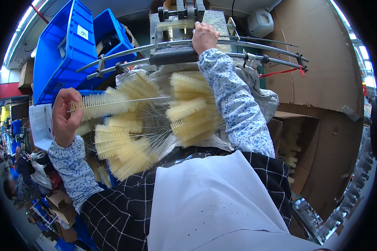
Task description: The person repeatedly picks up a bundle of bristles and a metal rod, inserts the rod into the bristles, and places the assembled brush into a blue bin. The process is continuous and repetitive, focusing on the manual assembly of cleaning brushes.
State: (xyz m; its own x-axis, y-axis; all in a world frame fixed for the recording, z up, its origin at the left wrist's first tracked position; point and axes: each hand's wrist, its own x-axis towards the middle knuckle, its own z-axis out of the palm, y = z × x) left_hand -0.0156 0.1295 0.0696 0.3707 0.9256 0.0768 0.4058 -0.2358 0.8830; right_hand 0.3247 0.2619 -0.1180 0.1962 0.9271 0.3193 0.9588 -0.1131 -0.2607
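My left hand (66, 115) is closed in a pinch on the bristle end of a cream bottle brush (107, 104). The brush lies level, its thin wire stem pointing right over other brushes. My right hand (205, 37) reaches forward to the machine (215, 20), fingers curled at the right end of a pale bristled piece (176, 26) above the metal rails. What its fingertips grip is hidden. In front of me lie piles of similar brushes, one on the left (121, 144) and one on the right (192, 115), their wire stems meeting toward the middle.
Blue bins (65, 50) stand at the far left, above a white tray (41, 125). Curved-looking metal rails (264, 48) cross ahead, with a red tie (301, 71) at the right end. A white jug (260, 21) and large cardboard (318, 54) stand right. An open carton (308, 146) holds more brushes.
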